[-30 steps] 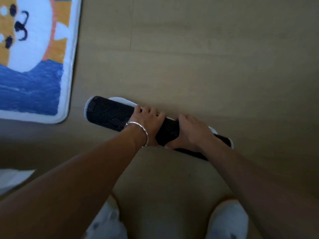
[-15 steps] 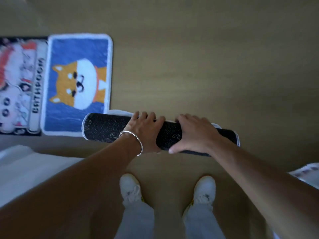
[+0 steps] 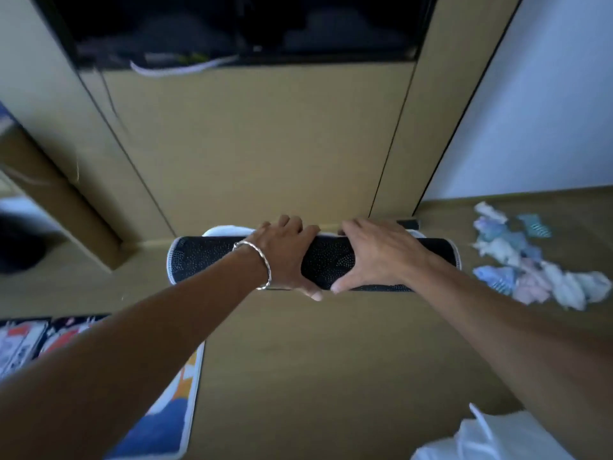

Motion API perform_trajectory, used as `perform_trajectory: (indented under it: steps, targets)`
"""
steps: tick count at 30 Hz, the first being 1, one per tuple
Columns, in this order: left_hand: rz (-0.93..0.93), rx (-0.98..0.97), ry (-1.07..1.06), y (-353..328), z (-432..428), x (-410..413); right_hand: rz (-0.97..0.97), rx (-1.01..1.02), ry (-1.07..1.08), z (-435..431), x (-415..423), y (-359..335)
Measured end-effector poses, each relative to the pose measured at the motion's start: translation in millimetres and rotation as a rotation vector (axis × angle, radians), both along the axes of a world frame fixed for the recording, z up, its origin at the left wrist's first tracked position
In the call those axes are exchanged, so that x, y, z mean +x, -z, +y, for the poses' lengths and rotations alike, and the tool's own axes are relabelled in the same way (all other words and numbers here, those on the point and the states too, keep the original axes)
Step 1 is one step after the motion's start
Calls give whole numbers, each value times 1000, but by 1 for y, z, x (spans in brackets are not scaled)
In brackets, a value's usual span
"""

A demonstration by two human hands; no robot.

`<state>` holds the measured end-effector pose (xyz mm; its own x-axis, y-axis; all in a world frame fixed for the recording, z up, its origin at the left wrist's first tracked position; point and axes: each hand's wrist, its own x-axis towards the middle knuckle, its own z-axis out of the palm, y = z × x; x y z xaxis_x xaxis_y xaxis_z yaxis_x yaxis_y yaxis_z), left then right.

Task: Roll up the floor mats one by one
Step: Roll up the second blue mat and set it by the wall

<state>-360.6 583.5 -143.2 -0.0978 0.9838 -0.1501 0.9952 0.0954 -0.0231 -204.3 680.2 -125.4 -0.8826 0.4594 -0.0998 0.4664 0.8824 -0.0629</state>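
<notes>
Rolled mat: black dotted backing outward, crosswise before a cabinet, apparently lifted off the floor (blur hides contact). Left hand and right hand wrap its middle; squeeze evenly so the coil cannot loosen.

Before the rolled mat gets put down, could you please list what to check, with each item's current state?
1. Left hand grips the rolled mat: ok.
2. Right hand grips it too: ok.
3. Roll wound tight: a white edge pokes out behind; cannot tell.
4. Other mats rolled: the blue mat lies flat; not ok.
5. The crumpled scraps lie apart from the roll: ok.
</notes>
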Motion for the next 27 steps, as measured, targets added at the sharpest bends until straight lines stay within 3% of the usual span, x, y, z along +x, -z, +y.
perform_trajectory:
  steps: [7, 14, 20, 24, 27]
  targets:
    - [95, 90, -70, -136, 17, 49, 85, 174, -32, 16, 38, -126]
    - [61, 294, -286, -200, 35, 39, 334, 328, -116, 31, 30, -187]
    - [-388, 558, -610, -199, 64, -9, 708, 500, -119, 39, -15, -198]
    - [-937, 737, -716, -205, 102, -44, 635, 400, 7, 55, -53, -194]
    - [-1197, 863, -790, -208, 138, -75, 600, 342, 88, 73, -81, -200]
